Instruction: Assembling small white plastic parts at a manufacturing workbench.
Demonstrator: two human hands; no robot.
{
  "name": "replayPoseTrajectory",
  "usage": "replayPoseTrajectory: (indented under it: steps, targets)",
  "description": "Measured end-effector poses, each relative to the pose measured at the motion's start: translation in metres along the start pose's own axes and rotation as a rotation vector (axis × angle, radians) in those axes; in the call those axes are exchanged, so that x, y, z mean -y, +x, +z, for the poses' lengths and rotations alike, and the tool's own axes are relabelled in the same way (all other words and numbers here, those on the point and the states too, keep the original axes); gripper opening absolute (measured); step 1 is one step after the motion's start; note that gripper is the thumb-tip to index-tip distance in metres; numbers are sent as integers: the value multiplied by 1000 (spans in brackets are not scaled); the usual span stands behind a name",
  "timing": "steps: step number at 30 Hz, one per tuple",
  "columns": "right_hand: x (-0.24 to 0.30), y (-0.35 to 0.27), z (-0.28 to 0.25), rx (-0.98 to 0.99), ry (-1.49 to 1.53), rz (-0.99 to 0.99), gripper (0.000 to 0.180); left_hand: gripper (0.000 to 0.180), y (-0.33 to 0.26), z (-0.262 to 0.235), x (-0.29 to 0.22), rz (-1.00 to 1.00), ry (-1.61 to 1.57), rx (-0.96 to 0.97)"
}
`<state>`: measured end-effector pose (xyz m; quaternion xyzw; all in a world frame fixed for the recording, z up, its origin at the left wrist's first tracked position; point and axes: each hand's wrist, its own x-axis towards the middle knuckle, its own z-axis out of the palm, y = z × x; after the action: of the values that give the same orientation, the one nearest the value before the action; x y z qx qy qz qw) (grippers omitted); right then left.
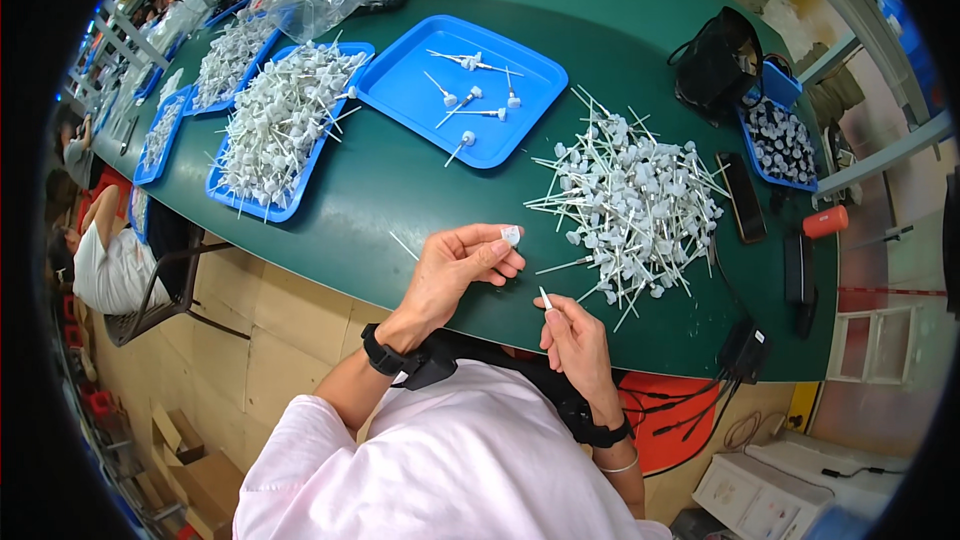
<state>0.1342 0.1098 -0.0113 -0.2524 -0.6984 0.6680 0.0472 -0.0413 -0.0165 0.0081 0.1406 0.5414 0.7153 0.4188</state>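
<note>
Over the near edge of the green table [350, 240], my left hand [452, 265] pinches a small white plastic cap [511, 235] between thumb and fingertips. Lower and to the right, my right hand [578, 345] grips a thin white pointed stick [545, 297], its tip sticking up past the fingers. The two pieces are apart. Just right of my hands lies a loose heap of white-headed plastic pieces with thin stems [640, 205]. Beyond my hands, a blue tray [395, 75] carries several similar stemmed pieces. A single thin stick [404, 245] lies left of my left hand.
Heaped with white pieces, another blue tray [275, 208] stands on the left, more trays behind it. Plastic bags [345, 0] lie at the far side. Rightward are a phone [741, 198], a black bag [718, 65], a tray of dark-stemmed pieces [782, 145] and cables. A seated person [115, 265] is far left.
</note>
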Motion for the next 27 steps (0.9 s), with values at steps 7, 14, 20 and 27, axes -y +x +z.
replayPoseTrajectory:
  steps: [7, 14, 20, 27]
  targets:
    - [-2, 1, 0, 7, 6, -3, 31, 30, -1, -5, 1, -23, -35, 34]
    - [-1, 1, -1, 6, 9, -2, 26, 30, 24, -19, -46, 128, 106, 5]
    - [1, 0, 0, -9, 43, 8, 26, 38, 37, -58, -93, 473, 763, -138]
    - [-2, 1, -1, 25, 25, -24, 28, 40, -33, -70, -37, 665, 1558, 145]
